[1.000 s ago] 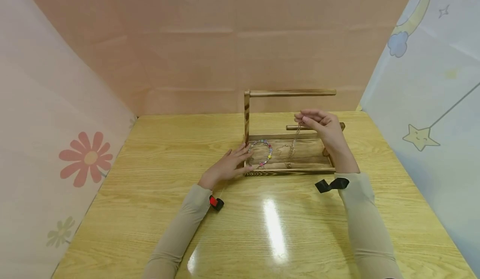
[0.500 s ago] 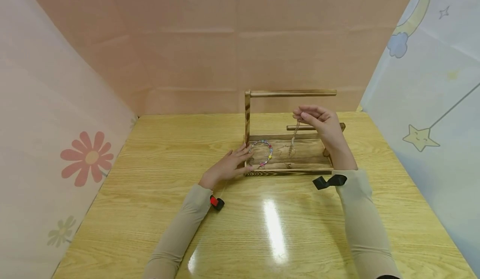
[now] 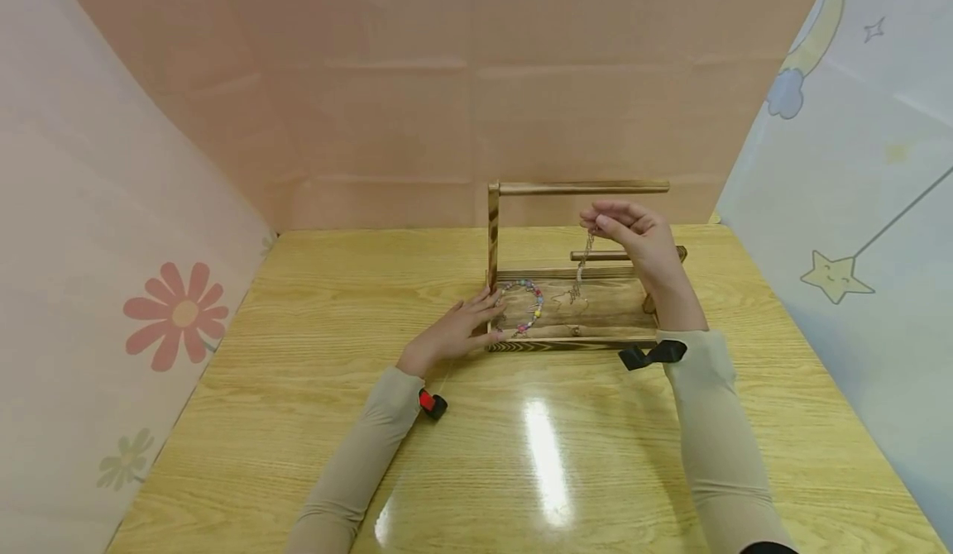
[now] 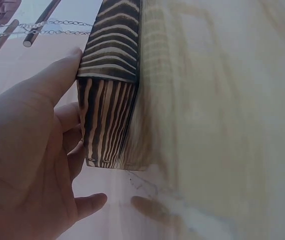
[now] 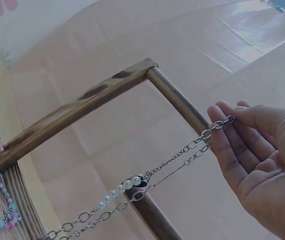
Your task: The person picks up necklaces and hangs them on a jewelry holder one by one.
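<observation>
My right hand point(image 3: 646, 244) pinches one end of a silver chain necklace point(image 5: 117, 193) with a row of white pearl beads. In the head view the necklace hangs over the tray of a wooden jewelry stand point(image 3: 493, 231), near the free end of its lower rod point(image 3: 606, 255). My left hand point(image 3: 454, 328) rests at the tray's left end, fingers spread; in the left wrist view its thumb touches the striped wood point(image 4: 107, 55). Beside those fingers, a bracelet of coloured beads point(image 3: 538, 314) lies in the tray.
The stand's upper rod point(image 3: 584, 188) runs rightward from the tall left post, above my right hand. Thin metal pieces, too small to tell, lie mid-tray near its front rim point(image 3: 573, 345). A pink backdrop point(image 3: 372, 124) and patterned side panels surround the wooden table point(image 3: 357, 281).
My right hand has risen slightly, lifting the necklace with it, so its lower end hangs a little higher and farther left. My left hand has stayed in place.
</observation>
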Tool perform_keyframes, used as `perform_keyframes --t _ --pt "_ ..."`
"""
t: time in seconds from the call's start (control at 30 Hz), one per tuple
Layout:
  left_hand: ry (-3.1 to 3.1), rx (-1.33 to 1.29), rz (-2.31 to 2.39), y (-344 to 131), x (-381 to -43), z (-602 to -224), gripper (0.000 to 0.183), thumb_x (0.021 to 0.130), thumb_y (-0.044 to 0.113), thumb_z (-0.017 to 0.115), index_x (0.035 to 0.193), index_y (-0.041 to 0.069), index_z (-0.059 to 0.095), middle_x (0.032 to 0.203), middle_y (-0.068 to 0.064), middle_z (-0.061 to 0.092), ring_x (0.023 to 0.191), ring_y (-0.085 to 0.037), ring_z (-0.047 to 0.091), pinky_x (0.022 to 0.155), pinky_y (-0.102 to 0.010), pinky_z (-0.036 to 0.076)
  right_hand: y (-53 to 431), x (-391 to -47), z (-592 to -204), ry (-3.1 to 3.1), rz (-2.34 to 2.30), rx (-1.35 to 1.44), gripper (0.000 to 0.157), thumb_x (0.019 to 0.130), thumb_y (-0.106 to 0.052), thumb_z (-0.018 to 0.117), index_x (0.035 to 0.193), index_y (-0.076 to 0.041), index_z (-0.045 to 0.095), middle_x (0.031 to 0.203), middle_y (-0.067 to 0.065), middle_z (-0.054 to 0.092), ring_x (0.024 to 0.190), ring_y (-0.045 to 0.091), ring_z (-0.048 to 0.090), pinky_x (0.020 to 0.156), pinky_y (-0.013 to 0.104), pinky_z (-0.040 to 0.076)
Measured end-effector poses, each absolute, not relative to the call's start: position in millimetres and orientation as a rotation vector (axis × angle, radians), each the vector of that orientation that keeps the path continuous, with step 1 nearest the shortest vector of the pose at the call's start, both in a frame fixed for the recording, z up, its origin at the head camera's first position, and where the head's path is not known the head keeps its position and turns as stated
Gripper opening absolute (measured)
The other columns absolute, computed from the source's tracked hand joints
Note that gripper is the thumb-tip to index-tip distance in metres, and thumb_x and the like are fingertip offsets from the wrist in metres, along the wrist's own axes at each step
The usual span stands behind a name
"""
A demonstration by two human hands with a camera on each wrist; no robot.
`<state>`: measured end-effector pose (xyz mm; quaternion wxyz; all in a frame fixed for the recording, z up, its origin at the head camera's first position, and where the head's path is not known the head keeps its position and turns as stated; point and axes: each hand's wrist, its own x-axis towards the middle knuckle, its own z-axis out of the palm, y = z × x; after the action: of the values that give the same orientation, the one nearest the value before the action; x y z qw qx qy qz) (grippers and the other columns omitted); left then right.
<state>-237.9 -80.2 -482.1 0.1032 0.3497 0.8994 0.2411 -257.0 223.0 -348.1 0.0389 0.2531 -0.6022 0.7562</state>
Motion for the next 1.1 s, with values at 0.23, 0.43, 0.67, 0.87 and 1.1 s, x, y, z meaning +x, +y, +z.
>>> perform_keyframes --t 0.23,0.43,0.67,0.87,1.1 --pt "2.655 1.033 0.71 -81 -238 -482 0.063 0.095 0.047 0.044 0.148 0.017 0.026 0.157 -0.001 0.008 0.144 -0.016 -0.002 0.111 -0.059 0.008 219 -257 -341 -1.879 2.277 0.765 0.025 0.091 0.002 0.053 0.114 0.005 0.061 0.103 0.007 0.07 0.093 0.017 0.067 0.083 0.027 0.052" --pt "2.657 1.042 0.706 -80 -239 -482 0.062 0.096 0.045 0.045 0.148 0.017 0.025 0.157 -0.001 0.008 0.144 -0.017 -0.002 0.11 -0.059 0.008 216 -258 -336 -1.853 2.272 0.838 0.025 0.091 0.005 0.05 0.114 0.005 0.06 0.103 0.008 0.07 0.094 0.018 0.067 0.085 0.028 0.052" --pt "2.645 1.042 0.721 -80 -238 -481 0.062 0.096 0.044 0.045 0.148 0.017 0.026 0.157 -0.001 0.009 0.144 -0.017 -0.001 0.111 -0.059 0.008 212 -259 -330 -1.836 2.284 0.84 0.026 0.091 0.005 0.051 0.116 0.012 0.056 0.103 0.009 0.07 0.093 0.019 0.067 0.084 0.028 0.052" --pt "2.651 1.042 0.731 -80 -237 -482 0.062 0.095 0.044 0.046 0.147 0.017 0.027 0.157 -0.001 0.009 0.144 -0.017 -0.001 0.111 -0.059 0.009 209 -260 -323 -1.825 2.295 0.807 0.027 0.09 0.002 0.055 0.115 0.012 0.057 0.102 0.011 0.07 0.092 0.02 0.067 0.081 0.029 0.053" --pt "2.636 1.037 0.728 -80 -237 -480 0.062 0.096 0.044 0.045 0.148 0.018 0.024 0.157 -0.001 0.008 0.144 -0.017 -0.002 0.111 -0.058 0.007 205 -263 -319 -1.83 2.308 0.796 0.027 0.089 0.002 0.056 0.115 0.01 0.058 0.101 0.011 0.07 0.092 0.021 0.068 0.082 0.03 0.053"
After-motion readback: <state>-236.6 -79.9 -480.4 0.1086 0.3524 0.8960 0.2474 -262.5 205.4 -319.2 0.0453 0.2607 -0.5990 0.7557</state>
